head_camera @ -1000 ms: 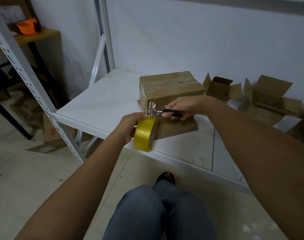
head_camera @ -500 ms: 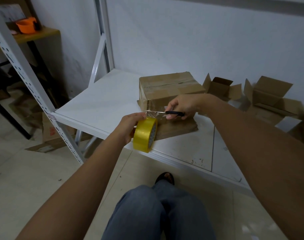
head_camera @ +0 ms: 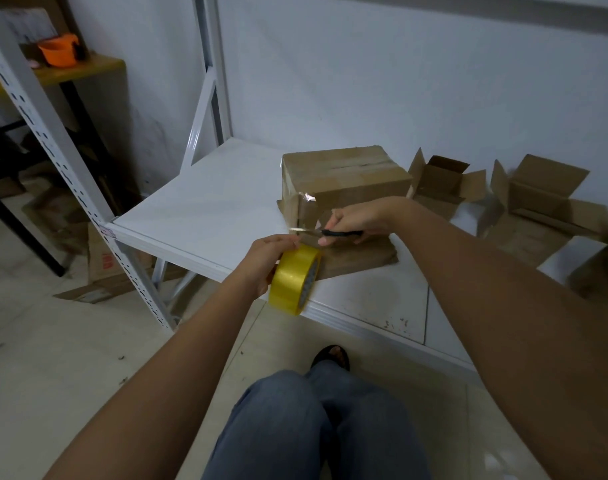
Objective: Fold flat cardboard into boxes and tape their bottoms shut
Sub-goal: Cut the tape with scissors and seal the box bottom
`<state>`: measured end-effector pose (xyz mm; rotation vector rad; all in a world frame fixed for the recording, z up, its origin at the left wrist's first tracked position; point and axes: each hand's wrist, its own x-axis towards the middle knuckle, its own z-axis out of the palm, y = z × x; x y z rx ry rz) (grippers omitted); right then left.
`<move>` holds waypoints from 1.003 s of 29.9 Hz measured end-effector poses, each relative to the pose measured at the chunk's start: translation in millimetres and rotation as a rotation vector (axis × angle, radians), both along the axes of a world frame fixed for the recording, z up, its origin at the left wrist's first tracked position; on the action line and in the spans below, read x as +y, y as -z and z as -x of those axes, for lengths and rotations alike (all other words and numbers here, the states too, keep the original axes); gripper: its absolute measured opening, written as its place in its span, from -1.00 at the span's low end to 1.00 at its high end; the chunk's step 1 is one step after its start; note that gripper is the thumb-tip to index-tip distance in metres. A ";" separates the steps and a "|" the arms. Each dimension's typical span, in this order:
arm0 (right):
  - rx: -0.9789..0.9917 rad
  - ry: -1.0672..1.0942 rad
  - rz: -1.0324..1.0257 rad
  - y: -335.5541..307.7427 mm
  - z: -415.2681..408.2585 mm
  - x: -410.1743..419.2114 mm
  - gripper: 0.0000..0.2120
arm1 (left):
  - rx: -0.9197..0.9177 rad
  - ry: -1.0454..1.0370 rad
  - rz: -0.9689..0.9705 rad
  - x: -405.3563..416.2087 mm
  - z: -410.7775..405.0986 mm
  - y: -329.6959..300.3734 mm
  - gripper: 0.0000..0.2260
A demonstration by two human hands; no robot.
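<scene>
Box in hand: a closed cardboard box (head_camera: 344,181) is seen on the white shelf (head_camera: 205,216), resting on flat cardboard (head_camera: 358,259); clear tape is seen along its top seam and down the near face.
Left hand: the left hand (head_camera: 266,258) is curled round the yellow tape roll (head_camera: 293,278), which is held off the shelf's front edge, just below the box.
Right hand: the right hand (head_camera: 358,220) is wrapped round black-handled scissors (head_camera: 325,232), whose blades point left, between roll and box.
Tape strand: whether it has been severed cannot be told.
Done: this box's seam is judged taped; two more folded boxes (head_camera: 444,180) (head_camera: 541,192) are set flaps-open further right.
Left: the cut is judged to need confirming, the loose tape end pressing down, and the flat cardboard beneath folding and taping.
</scene>
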<state>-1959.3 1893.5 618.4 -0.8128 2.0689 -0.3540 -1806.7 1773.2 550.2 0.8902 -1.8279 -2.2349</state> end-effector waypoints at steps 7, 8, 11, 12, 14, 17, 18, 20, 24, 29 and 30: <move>0.040 0.135 0.186 43.4 -9.9 38.2 -0.67 | -0.025 0.020 0.024 1.8 -9.1 4.2 -0.80; 0.095 0.179 0.196 52.0 -11.7 48.4 -0.63 | -0.023 0.015 0.027 2.7 -10.2 4.7 -0.79; 0.116 0.249 0.182 79.4 -21.3 83.4 -0.71 | -0.011 0.005 0.053 10.4 -13.6 4.1 -0.81; 0.186 0.297 0.147 91.2 -23.4 96.5 -0.68 | -0.002 0.002 0.057 14.7 -14.7 3.9 -0.82; 0.391 0.405 0.060 110.5 -27.6 121.2 -0.59 | 0.018 -0.004 0.050 25.7 -16.9 2.4 -0.80; 0.500 0.463 -0.079 127.8 -40.6 153.8 -0.44 | 0.029 -0.009 0.036 44.4 -20.5 0.2 -0.76; 0.478 0.484 -0.087 130.8 -45.5 161.3 -0.39 | 0.029 -0.005 0.038 50.4 -22.5 -0.2 -0.75; 0.467 0.543 -0.020 132.2 -54.7 170.1 -0.42 | 0.039 0.015 0.042 61.8 -27.9 -2.8 -0.76; 0.545 0.634 0.217 114.3 -72.5 159.9 -0.68 | 0.084 0.074 0.054 79.0 -42.2 -10.4 -0.80; 0.491 0.698 0.653 74.7 -111.2 146.1 -0.72 | 0.118 0.127 0.084 96.2 -61.8 -23.5 -0.82; 0.429 0.687 0.755 65.2 -120.9 143.9 -0.73 | 0.124 0.139 0.098 98.4 -65.2 -26.6 -0.83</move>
